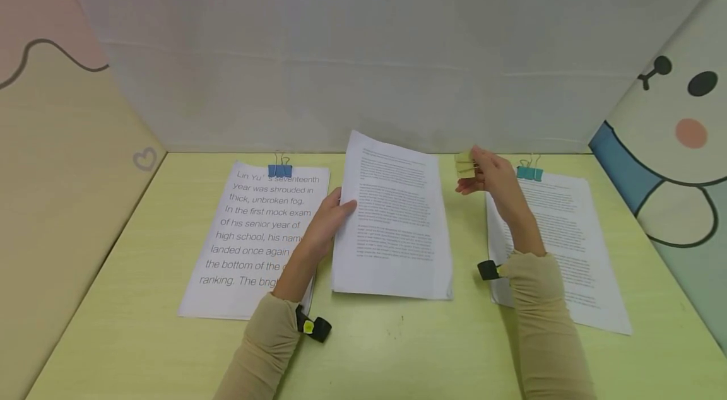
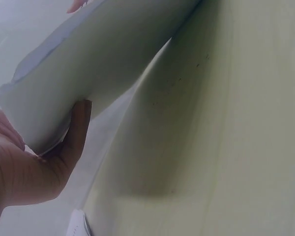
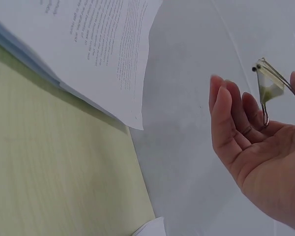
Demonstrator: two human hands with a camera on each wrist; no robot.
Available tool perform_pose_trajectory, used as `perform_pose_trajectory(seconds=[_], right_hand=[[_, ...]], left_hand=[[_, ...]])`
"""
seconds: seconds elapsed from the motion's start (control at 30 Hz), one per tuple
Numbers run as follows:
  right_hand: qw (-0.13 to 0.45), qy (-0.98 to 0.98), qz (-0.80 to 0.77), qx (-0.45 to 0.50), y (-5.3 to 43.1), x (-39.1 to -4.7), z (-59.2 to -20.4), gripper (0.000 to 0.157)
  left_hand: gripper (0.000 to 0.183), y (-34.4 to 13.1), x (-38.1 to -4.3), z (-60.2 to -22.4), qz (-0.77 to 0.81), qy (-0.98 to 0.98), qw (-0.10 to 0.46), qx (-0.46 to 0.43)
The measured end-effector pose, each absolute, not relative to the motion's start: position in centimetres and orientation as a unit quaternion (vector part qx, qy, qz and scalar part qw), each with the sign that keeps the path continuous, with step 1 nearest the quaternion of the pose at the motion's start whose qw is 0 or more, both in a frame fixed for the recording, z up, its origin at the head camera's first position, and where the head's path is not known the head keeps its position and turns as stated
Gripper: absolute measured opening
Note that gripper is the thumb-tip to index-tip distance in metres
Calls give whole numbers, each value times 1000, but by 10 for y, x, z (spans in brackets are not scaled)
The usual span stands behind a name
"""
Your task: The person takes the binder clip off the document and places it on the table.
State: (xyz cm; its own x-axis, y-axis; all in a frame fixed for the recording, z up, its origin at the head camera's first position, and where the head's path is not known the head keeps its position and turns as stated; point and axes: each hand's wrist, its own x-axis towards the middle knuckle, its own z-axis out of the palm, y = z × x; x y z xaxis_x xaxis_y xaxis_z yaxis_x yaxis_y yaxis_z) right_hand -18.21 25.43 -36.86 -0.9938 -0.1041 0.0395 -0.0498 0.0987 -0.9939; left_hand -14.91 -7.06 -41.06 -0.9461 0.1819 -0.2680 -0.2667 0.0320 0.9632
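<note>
A stack of printed sheets is raised off the table in the middle of the head view. My left hand grips its left edge, thumb on the printed face; in the left wrist view the fingers lie against the back of the paper. To the right of the stack, apart from it, my right hand holds a yellow binder clip. The right wrist view shows the clip with its wire handles between thumb and fingers.
On the left lies a large-print stack with a blue binder clip. A small-print stack with a teal binder clip lies on the right. The light wooden table meets a white sheet behind.
</note>
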Motion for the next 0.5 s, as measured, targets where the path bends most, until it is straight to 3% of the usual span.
perform_pose_trajectory(seconds=[0.17, 0.5], right_hand=[[17, 773, -632, -51, 256, -183, -369, 55], [45, 826, -561, -30, 257, -183, -370, 55]], left_hand=[[44, -70, -150, -413, 698, 697, 156, -37], [45, -69, -150, -414, 702, 692, 160, -45]])
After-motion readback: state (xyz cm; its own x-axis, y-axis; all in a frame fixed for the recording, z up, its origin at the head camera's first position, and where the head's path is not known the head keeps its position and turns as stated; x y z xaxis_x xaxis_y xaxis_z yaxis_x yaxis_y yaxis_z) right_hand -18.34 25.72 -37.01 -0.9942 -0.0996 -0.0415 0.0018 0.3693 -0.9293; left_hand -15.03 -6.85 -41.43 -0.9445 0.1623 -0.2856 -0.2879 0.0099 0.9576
